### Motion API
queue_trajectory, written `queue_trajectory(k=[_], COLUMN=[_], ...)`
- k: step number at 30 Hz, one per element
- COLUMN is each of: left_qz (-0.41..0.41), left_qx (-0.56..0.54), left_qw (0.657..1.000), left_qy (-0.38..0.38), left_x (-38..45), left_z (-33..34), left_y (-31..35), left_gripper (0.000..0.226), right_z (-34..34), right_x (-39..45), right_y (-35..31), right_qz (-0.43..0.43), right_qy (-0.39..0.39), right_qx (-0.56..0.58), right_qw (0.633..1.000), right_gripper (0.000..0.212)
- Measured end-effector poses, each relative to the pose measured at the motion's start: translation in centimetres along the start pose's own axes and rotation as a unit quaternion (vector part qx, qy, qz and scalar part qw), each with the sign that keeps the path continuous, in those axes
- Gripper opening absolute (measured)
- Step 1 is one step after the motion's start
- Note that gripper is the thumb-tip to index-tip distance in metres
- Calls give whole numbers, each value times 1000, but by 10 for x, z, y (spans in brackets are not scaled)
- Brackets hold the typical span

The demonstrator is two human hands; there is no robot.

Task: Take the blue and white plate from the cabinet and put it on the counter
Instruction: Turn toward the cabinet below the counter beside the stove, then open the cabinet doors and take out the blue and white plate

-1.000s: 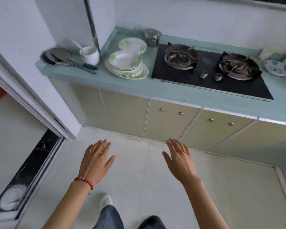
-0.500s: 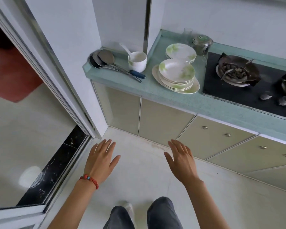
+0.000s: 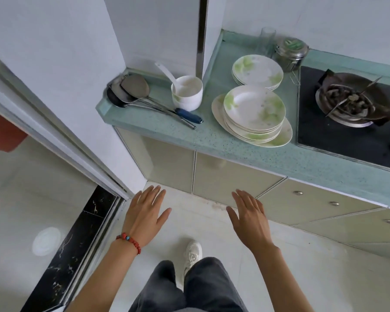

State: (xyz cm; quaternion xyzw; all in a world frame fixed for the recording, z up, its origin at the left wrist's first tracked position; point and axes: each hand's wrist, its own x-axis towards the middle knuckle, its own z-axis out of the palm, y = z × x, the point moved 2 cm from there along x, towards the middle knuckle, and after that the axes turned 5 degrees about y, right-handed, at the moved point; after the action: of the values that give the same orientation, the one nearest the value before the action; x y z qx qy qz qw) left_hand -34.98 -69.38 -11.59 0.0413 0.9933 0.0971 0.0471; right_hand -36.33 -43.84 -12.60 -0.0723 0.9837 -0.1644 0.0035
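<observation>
No blue and white plate shows in this view. The teal counter (image 3: 252, 154) runs from the middle to the right, with shut beige cabinet doors (image 3: 230, 179) under it. My left hand (image 3: 144, 215), with a red bead bracelet at the wrist, hovers flat and open over the floor, fingers apart, holding nothing. My right hand (image 3: 249, 218) is likewise flat and open, just in front of the lower cabinet doors, touching nothing.
On the counter: a stack of green-patterned white plates (image 3: 254, 111), a second stack (image 3: 257, 70) behind, a white cup with a spoon (image 3: 187, 92), metal ladles (image 3: 131, 91), a steel tin (image 3: 291, 52), a glass (image 3: 266, 40). Gas hob (image 3: 347, 109) at right. Sliding door frame (image 3: 61, 136) at left.
The view has swung left and moved closer to the counter's left end; the hob's right burner and the blue and white plate beside it have left the frame. Both hands stay open and level.
</observation>
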Motion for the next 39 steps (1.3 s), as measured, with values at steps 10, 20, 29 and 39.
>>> queue_trajectory(k=[10,20,29,39], left_qz=[64,-262,-324,-381], left_qx=[12,-596,-816,-817], left_qw=[996,759,476,431], left_qy=[-61,16,-45,-43], left_x=[98,199,244,227], left_z=[35,117,130,128], left_y=[-32,-48,-38,-41], left_gripper=[79,26,31,23], right_z=[56,145,164,168], right_x=[78,158,206,181], right_y=[-13,-34,-37,-49], right_qz=[50,416,425,460], right_qy=[-1,121,154,175], right_qx=[10,572,797,783], right_qw=[999,697,400,380], right_gripper=[40,24,30,30])
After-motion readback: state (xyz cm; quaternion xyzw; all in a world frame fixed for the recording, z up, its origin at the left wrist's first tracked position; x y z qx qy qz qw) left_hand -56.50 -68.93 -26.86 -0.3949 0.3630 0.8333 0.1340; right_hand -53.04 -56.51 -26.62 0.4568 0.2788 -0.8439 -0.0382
